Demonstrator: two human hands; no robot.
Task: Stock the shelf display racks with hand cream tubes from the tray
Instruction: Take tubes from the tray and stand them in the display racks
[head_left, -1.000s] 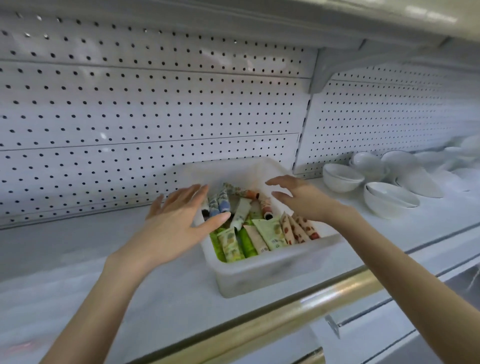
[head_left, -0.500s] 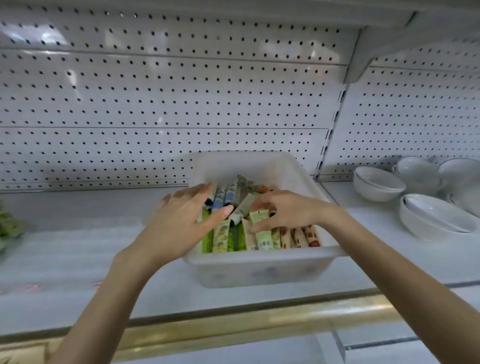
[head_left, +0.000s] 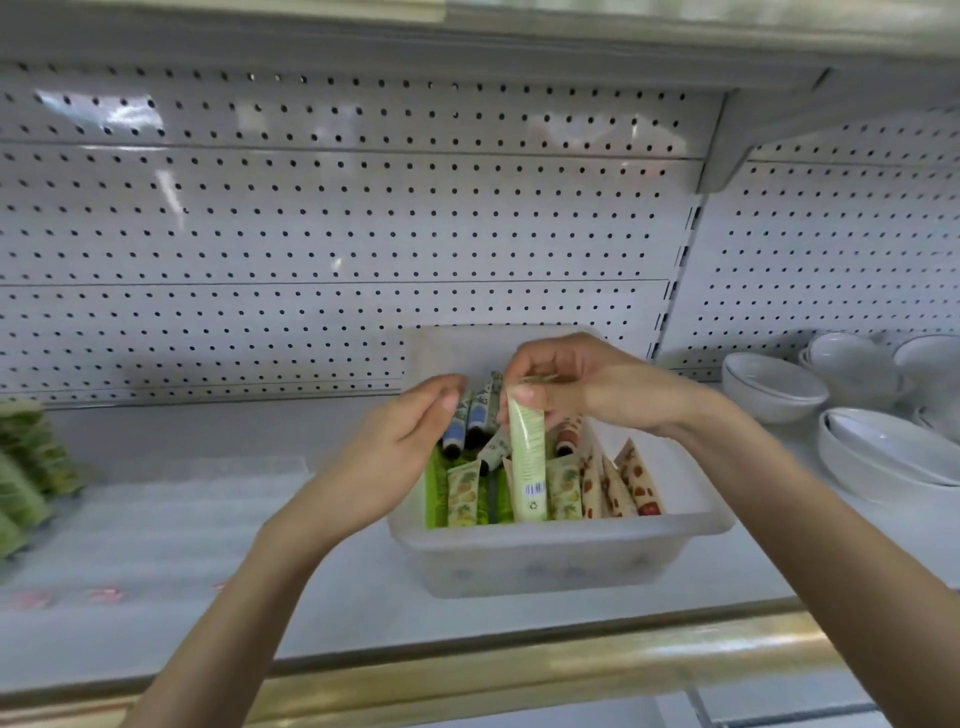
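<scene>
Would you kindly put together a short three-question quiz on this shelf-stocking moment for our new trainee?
1. True or false: the right hand pinches a pale green tube upright over the tray.
2. What sits to the right of the tray? A) white bowls B) glass jars C) folded towels
3. Fill in: the held tube's barcode is near its ___ end.
Key: 1 true; 2 A; 3 lower.

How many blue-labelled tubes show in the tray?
2. Both lie at the back left of the tray: the first blue tube beside the left hand, the second blue tube just right of it. Others may be hidden under the hands.
</scene>
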